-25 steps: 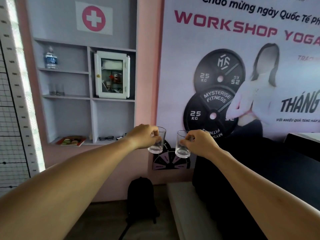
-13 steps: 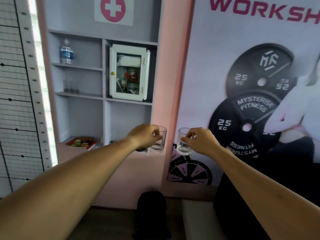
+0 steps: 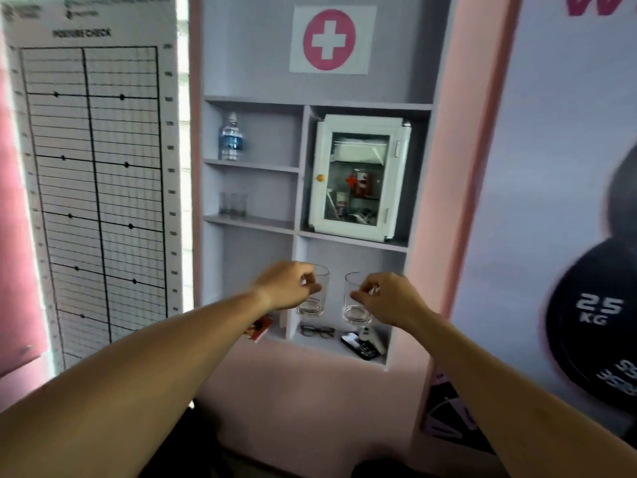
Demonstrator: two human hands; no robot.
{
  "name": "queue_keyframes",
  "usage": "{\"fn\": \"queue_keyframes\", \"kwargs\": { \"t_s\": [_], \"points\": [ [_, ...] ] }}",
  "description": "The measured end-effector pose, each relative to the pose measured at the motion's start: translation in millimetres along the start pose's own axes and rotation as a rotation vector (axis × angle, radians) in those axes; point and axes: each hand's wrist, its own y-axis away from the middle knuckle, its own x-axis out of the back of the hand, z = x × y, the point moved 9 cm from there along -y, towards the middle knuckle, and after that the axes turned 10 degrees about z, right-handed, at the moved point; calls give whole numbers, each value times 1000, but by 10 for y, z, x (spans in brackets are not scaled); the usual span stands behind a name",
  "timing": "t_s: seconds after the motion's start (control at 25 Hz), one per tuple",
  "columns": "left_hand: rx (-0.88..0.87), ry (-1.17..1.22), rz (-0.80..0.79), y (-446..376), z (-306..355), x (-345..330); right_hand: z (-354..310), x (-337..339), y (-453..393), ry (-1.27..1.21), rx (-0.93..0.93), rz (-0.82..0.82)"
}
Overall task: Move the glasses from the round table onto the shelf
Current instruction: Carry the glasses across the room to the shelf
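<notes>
Left hand (image 3: 286, 288) pinches one clear glass tumbler (image 3: 313, 294) by the rim, right hand (image 3: 389, 298) the other (image 3: 356, 301); both airborne before the grey wall shelf (image 3: 248, 220). Risk: fingertip rim grip slipping, or clipping the shelf edge or parked glasses (image 3: 233, 204).

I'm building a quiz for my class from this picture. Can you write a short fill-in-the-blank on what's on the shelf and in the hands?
1. Each hand, left hand and right hand, holds one empty ____.
2. The water bottle stands in the ____ left compartment.
3. The eyeglasses lie in the ____ right compartment.

Missing words: glass; top; bottom
</notes>
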Motion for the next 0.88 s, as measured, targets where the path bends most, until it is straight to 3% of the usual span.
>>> {"fn": "queue_keyframes", "kwargs": {
  "t_s": [0.44, 0.88],
  "points": [
    [210, -133, 104, -643, -2192, 718, -1232, -1829, -1435, -135, 203, -125],
    [315, -227, 281, -1752, -3366, 1197, -1969, -2801, -3155, -243, 394, -107]
  ]
}}
